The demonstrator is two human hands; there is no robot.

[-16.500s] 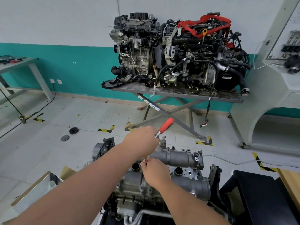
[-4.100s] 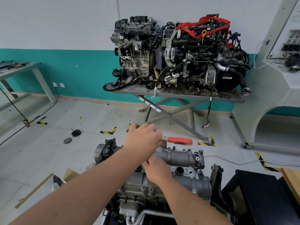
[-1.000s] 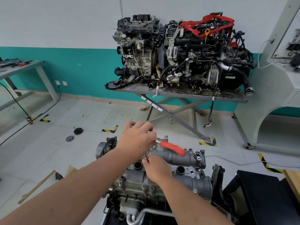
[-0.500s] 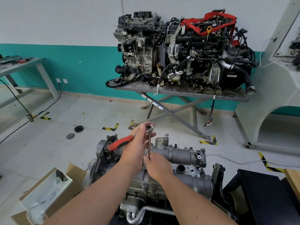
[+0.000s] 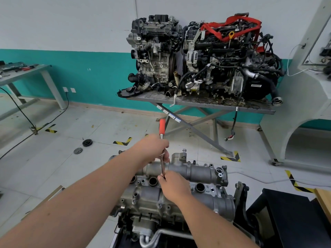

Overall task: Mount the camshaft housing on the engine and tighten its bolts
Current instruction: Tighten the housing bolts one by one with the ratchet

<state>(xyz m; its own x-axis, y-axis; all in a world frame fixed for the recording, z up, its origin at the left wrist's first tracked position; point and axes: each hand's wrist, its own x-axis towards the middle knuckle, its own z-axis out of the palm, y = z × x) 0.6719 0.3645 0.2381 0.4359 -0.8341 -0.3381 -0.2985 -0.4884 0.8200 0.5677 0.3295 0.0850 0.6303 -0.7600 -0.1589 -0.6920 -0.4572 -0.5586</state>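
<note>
The grey aluminium camshaft housing (image 5: 200,171) sits on top of the engine (image 5: 148,224) low in the head view. My left hand (image 5: 154,147) grips a ratchet wrench near its head; the red handle (image 5: 162,126) points up and away. A thin extension bar (image 5: 163,168) runs down from the ratchet to the housing's middle. My right hand (image 5: 172,186) pinches the lower end of that bar, hiding the bolt beneath. One loose-looking bolt (image 5: 184,150) stands on the housing's far end.
A steel stand (image 5: 200,103) against the teal wall carries two other engines (image 5: 202,56). A workbench with tools (image 5: 23,72) is at far left, a black cabinet (image 5: 290,217) at lower right, a cardboard box (image 5: 53,192) at lower left. Two pulleys (image 5: 87,142) and a cable lie on the floor.
The ratchet handle has swung from pointing left to pointing up and away. My right hand has stayed on the extension bar.
</note>
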